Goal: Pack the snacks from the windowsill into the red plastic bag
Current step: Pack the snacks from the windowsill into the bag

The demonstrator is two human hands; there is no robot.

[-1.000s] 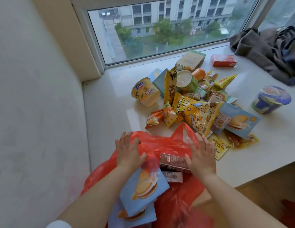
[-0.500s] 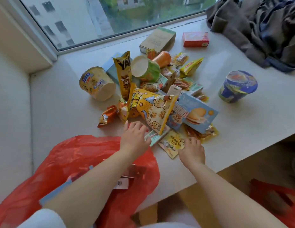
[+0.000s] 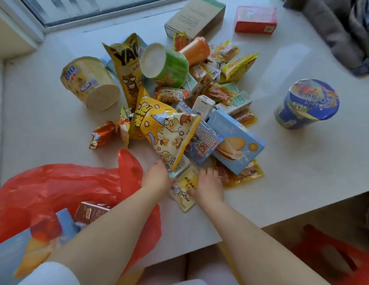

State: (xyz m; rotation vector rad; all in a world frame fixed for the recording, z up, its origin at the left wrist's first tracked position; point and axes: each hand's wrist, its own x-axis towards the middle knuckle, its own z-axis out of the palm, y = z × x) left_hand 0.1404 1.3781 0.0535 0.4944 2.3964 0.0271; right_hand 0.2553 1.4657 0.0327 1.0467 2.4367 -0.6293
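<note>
A person's two bare hands reach into a heap of snacks on a pale windowsill [image 3: 56,128]. The left hand [image 3: 157,177] is tucked under the lower corner of a yellow popcorn bag [image 3: 169,132], its fingers hidden beneath the packet, so whether it grips anything cannot be told. Just beside it, the right hand [image 3: 208,186] presses on a small flat yellow sachet [image 3: 184,192], thumb against the sachet's near side and fingers curled over its far edge, apparently pinching it. Directly behind the left wrist and forearm lies the red plastic bag [image 3: 56,188], mouth open, with a brown carton [image 3: 90,210] and a blue biscuit box [image 3: 25,249] already inside. Beyond the right hand's fingertips, a second blue biscuit box [image 3: 235,140] rests on an amber-wrapped packet [image 3: 243,173]. Farther past both hands stand a tall yellow packet [image 3: 127,68], a green cup [image 3: 165,64] tipped on its side and an orange cup [image 3: 195,50]. Far off to the left hand's outer side a yellow tub [image 3: 89,83] lies toppled; well apart to the right hand's outer side a blue noodle cup [image 3: 307,103] stands upright. A cardboard box [image 3: 196,17] and a red box [image 3: 255,19] sit at the far edge of the heap.
</note>
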